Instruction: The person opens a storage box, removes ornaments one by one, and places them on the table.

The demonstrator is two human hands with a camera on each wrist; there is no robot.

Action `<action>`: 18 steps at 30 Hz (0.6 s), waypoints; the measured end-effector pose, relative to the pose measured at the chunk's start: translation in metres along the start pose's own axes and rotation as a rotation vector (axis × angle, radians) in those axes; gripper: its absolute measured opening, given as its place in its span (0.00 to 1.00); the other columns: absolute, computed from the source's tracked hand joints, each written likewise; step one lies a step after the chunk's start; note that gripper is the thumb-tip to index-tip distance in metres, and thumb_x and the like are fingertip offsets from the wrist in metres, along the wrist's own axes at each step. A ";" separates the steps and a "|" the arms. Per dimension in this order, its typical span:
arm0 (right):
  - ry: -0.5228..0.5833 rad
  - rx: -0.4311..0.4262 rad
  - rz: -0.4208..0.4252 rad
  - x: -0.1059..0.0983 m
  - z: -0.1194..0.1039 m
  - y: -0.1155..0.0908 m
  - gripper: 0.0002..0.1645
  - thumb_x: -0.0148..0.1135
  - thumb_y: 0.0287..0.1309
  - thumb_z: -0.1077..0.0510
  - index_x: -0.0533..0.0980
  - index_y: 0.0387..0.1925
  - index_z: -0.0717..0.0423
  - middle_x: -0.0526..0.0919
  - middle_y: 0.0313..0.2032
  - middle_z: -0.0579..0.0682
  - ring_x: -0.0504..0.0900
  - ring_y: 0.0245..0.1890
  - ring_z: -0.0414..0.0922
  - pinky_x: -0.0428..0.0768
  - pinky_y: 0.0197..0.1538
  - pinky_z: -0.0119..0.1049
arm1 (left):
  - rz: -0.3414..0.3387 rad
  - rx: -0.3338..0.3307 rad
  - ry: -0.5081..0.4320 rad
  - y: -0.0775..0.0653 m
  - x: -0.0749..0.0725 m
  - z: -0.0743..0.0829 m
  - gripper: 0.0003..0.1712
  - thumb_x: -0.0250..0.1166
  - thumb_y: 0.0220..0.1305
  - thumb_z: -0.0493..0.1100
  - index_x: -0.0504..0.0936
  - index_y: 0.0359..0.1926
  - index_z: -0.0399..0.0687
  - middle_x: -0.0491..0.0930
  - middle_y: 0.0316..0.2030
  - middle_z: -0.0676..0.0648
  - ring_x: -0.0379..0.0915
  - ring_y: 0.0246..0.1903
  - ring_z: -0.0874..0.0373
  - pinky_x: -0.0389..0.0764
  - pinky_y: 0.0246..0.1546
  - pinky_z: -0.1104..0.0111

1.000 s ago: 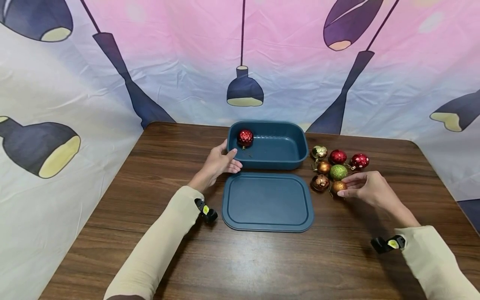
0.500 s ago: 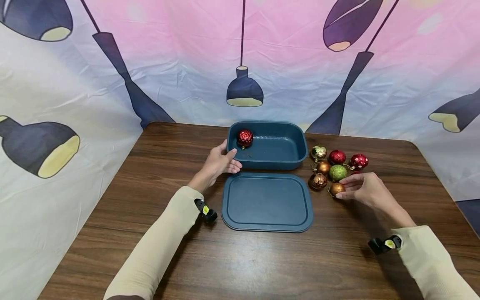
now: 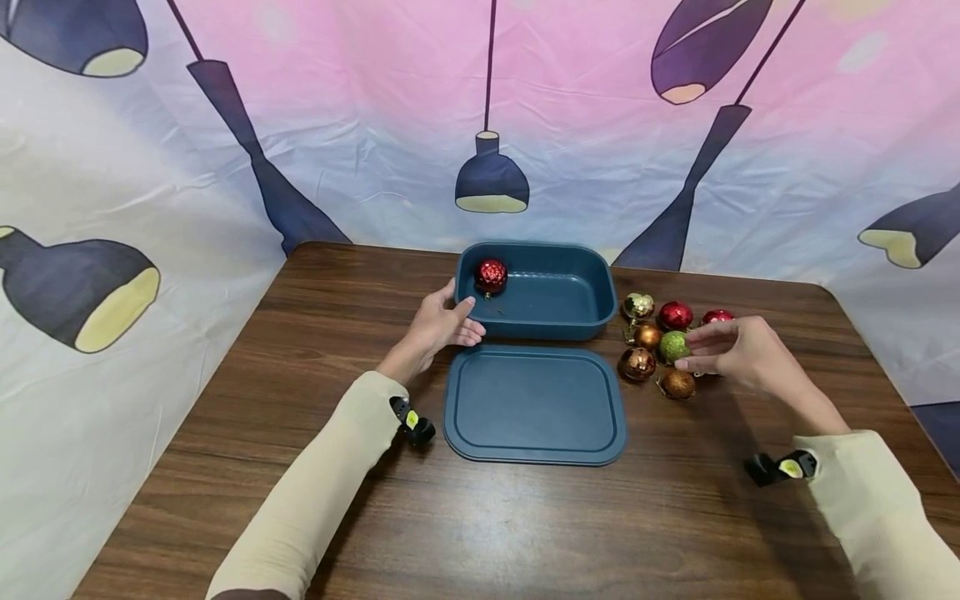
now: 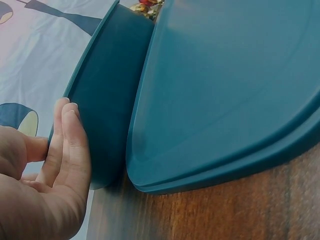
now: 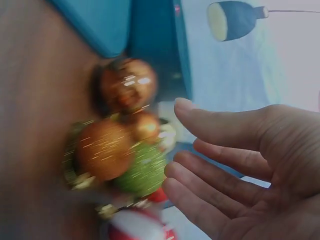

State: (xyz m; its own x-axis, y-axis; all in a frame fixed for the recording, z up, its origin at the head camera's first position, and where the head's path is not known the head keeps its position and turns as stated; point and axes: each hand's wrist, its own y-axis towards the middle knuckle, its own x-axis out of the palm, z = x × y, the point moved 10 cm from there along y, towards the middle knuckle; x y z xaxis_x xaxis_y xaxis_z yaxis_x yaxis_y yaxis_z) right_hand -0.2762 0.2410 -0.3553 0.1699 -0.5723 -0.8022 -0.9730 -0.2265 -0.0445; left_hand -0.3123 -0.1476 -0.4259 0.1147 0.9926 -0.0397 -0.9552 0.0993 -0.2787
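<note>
My left hand (image 3: 438, 321) grips the left front corner of a blue rectangular box (image 3: 536, 328), thumb over the rim. In the left wrist view the fingers (image 4: 75, 145) lie along its outer wall. A shiny red Christmas bauble (image 3: 491, 276) sits inside the box at the left. My right hand (image 3: 750, 354) is over the bauble cluster with fingers apart and nothing between them. Its fingertips overlap the green glitter bauble (image 3: 671, 347). An orange glitter bauble (image 3: 678, 384) lies on the table just below that hand; the right wrist view shows the right hand (image 5: 280, 165) beside the cluster.
A blue lid (image 3: 536, 404) lies flat in front of the box. Around the green bauble sit a gold bauble (image 3: 638, 306), a red bauble (image 3: 676, 315), a brown bauble (image 3: 637, 364) and others, partly behind the right hand. A printed cloth (image 3: 405, 167) hangs behind the wooden table (image 3: 525, 525).
My right hand has let go of the orange glitter bauble and moved up and away toward the green one. The left hand and the box have stayed in place.
</note>
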 end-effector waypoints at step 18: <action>0.064 -0.113 -0.121 0.005 -0.101 0.082 0.31 0.78 0.55 0.49 0.82 0.56 0.61 0.86 0.50 0.61 0.86 0.50 0.53 0.83 0.53 0.50 | 0.002 0.014 0.005 -0.002 0.000 0.004 0.40 0.53 0.80 0.48 0.43 0.82 0.58 0.86 0.27 0.42 0.85 0.24 0.56 0.87 0.31 0.69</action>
State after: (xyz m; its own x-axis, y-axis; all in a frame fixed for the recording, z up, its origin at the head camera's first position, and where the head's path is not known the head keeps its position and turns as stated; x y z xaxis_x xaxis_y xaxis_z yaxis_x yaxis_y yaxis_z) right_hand -0.3390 0.1398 -0.3031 0.2975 -0.5835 -0.7557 -0.9219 -0.3814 -0.0685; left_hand -0.3112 -0.1478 -0.4219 0.1141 0.9924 -0.0453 -0.9592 0.0982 -0.2653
